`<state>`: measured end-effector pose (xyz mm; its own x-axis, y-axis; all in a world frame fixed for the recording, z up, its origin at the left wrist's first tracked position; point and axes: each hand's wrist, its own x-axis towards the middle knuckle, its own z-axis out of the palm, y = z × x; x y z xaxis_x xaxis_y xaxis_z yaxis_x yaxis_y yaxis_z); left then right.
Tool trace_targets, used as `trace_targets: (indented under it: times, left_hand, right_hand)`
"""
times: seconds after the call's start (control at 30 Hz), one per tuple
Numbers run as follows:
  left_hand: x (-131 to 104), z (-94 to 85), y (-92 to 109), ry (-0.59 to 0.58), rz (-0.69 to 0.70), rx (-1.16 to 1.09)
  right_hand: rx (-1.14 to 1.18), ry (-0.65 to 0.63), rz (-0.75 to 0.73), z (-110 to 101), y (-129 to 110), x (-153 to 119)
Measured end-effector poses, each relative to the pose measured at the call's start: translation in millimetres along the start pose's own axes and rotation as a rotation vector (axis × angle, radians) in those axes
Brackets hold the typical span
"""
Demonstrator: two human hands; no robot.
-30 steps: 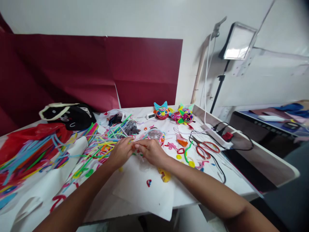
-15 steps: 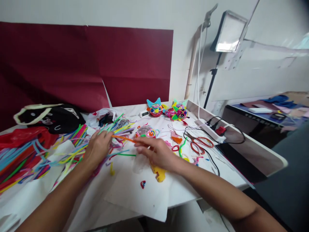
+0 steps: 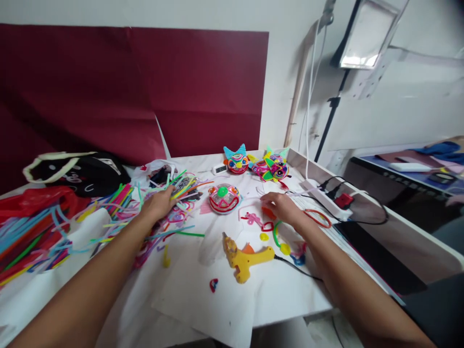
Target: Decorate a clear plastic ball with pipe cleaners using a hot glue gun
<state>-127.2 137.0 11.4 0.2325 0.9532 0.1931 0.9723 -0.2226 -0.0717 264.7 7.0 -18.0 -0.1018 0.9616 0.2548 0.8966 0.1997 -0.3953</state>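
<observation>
My left hand (image 3: 158, 204) reaches into the pile of coloured pipe cleaners (image 3: 181, 193) at left centre; its fingertips are partly hidden, and an orange stem sticks out beyond them. My right hand (image 3: 281, 205) is lowered over the right side of the table, fingers bent, near an orange piece (image 3: 268, 213) and the red-handled scissors (image 3: 319, 217); what its fingers touch is hidden. Between the hands sits a round decorated piece (image 3: 224, 198) with a green centre. A yellow glue gun (image 3: 248, 258) lies in front of it.
Two finished-looking colourful figures (image 3: 237, 160) (image 3: 271, 166) and a small white timer (image 3: 219, 169) stand at the back. A power strip (image 3: 328, 200) with cables lines the right edge. A black bag (image 3: 79, 174) and red plastic (image 3: 39, 203) lie at left.
My hands have moved apart, and the orange stem no longer stretches between them. My right hand has gone right toward the scissors, uncovering the round piece and glue gun. The view has shifted slightly.
</observation>
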Motion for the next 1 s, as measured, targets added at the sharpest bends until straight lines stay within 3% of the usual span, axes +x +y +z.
trace_targets:
  times: [0.13, 0.33, 0.43, 0.57, 0.8, 1.0]
  left_hand:
    - [-10, 4.5, 11, 0.057, 0.047, -0.015]
    - [-22, -4.0, 42, 0.395, 0.184, -0.020]
    - [-17, -8.5, 53, 0.289, 0.151, -0.033]
    - [-8, -6.4, 50, 0.138, 0.040, -0.071]
    - [-5, -0.7, 30, 0.091, -0.036, -0.097]
    - [-7, 2.0, 27, 0.030, -0.017, -0.117]
  right_hand:
    - [-0.140, -0.097, -0.043, 7, 2, 0]
    - [-0.287, -0.192, -0.084, 13, 4, 1]
    - [-0.324, -0.205, -0.099, 16, 7, -1]
    - [-0.349, -0.207, -0.123, 17, 9, -4]
    - [-0.354, -0.200, -0.131, 18, 8, -6]
    - [-0.367, -0.197, -0.114, 19, 7, -7]
